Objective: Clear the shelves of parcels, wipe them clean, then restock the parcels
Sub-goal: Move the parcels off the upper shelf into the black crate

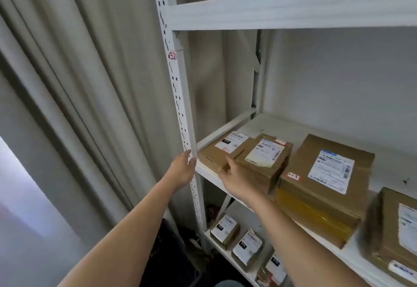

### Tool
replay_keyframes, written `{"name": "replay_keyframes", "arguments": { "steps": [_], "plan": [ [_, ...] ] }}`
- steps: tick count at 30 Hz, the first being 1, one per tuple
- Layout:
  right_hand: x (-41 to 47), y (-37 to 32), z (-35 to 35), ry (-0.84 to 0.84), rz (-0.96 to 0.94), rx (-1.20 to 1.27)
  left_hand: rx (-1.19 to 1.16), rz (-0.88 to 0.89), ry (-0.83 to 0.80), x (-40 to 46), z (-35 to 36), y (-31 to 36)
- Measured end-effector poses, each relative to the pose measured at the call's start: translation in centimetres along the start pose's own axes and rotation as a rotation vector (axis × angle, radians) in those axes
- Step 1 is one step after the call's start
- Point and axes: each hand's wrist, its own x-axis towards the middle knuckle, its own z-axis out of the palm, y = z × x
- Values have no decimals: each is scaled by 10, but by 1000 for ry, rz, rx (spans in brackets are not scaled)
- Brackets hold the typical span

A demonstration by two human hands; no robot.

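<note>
Left hand (pixel 184 169): we brace on the white upright post (pixel 180 97), fingers curled around it.
Right hand (pixel 234 179): fingers spread loosely against the near-left cardboard parcels (pixel 252 158); no full grip yet, we judge.
Parcels: middle shelf (pixel 352 255), near-left corner.
Advice: get fingers under, lift level.
Writing: "32" on post; "010" tags; the rest is too blurred to read.

Parcel storeroom: labelled cartons (pixel 325 180) on numbered white racking (pixel 180 106).
</note>
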Motion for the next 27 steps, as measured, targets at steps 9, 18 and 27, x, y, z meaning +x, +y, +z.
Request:
{"name": "replay_keyframes", "arguments": {
  "steps": [9,18,27],
  "plan": [
    [53,10,54,11,217,148,-154,86,-116,75,20,-14],
    [68,33,58,51,192,191,-301,-95,-126,109,36,-25],
    [43,33,54,211,161,46,-456,-306,-158,80,40,-50]
  ]
}}
